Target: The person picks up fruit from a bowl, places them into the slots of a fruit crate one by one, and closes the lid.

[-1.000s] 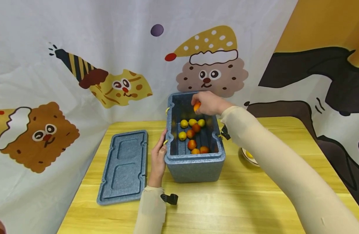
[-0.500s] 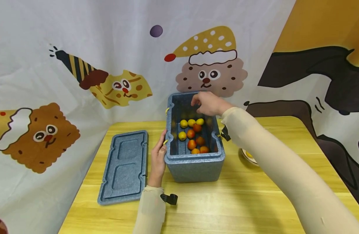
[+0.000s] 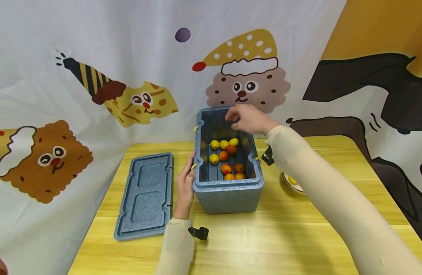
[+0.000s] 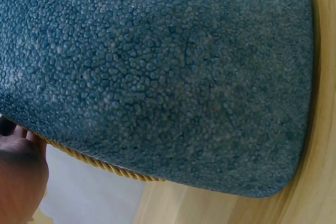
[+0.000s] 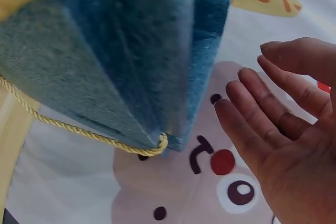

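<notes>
In the head view, a blue-grey foam box (image 3: 229, 200) stands uncovered on the table. Inside lie several small yellow fruits (image 3: 214, 159) like lemons and several orange-red fruits (image 3: 226, 169). My left hand (image 3: 185, 191) lies along the box's left side, touching it by the yellow cord; in the left wrist view, that hand (image 4: 22, 174) meets the foam wall where the cord (image 4: 100, 163) runs. My right hand (image 3: 251, 119) hovers over the far end of the box, holding nothing. Its spread, relaxed fingers (image 5: 247, 106) show plainly in the right wrist view.
The box's grey lid (image 3: 145, 194) lies flat on the wooden table (image 3: 276, 244), left of the box. A bowl (image 3: 298, 188) with yellow fruit is at the right, partly hidden behind my right sleeve. A cartoon-printed cloth (image 3: 145, 46) hangs just behind the table.
My right hand has let go of an orange fruit, which has dropped among the others at the box's near right. The hand has since shifted slightly right. My left hand stays in place.
</notes>
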`<state>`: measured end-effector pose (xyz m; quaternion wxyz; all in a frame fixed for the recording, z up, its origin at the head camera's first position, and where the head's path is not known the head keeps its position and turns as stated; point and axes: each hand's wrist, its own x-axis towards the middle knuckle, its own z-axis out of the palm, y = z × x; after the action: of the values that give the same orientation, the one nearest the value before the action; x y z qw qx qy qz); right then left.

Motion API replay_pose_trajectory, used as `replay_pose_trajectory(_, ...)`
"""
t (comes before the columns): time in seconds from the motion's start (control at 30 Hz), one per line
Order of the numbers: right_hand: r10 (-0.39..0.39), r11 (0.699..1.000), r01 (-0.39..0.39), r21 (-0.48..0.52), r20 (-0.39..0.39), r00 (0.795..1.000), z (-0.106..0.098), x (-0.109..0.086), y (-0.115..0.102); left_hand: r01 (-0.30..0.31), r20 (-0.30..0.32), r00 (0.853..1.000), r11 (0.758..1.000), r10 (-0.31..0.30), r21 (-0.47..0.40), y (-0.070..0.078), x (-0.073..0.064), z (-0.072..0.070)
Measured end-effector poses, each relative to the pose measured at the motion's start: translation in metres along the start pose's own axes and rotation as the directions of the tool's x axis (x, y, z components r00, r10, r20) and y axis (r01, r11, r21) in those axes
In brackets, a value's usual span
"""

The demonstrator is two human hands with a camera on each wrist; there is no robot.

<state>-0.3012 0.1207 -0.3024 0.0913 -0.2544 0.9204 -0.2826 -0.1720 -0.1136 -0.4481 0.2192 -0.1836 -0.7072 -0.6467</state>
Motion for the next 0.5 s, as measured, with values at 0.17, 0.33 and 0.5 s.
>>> replay_pose_trajectory(0.17, -0.017, 1.000, 0.018, 0.026, -0.033, 0.999, -0.012, -0.009, -0.006, 0.018, 0.000, 1.000, 1.000, -0.018, 0.025, -0.001, 0.003, 0.000)
replay_pose_trajectory(0.33, -0.027, 0.999, 0.028, 0.019, -0.055, 0.998, -0.020, -0.019, -0.012, -0.009, -0.014, 1.000, 1.000, 0.009, 0.010, -0.025, -0.001, -0.002)
replay_pose_trajectory(0.5, -0.046, 0.999, 0.048, 0.017, -0.111, 0.993, -0.027, -0.032, -0.014, -0.034, -0.008, 0.999, 0.998, 0.034, -0.044, -0.032, -0.004, -0.002)
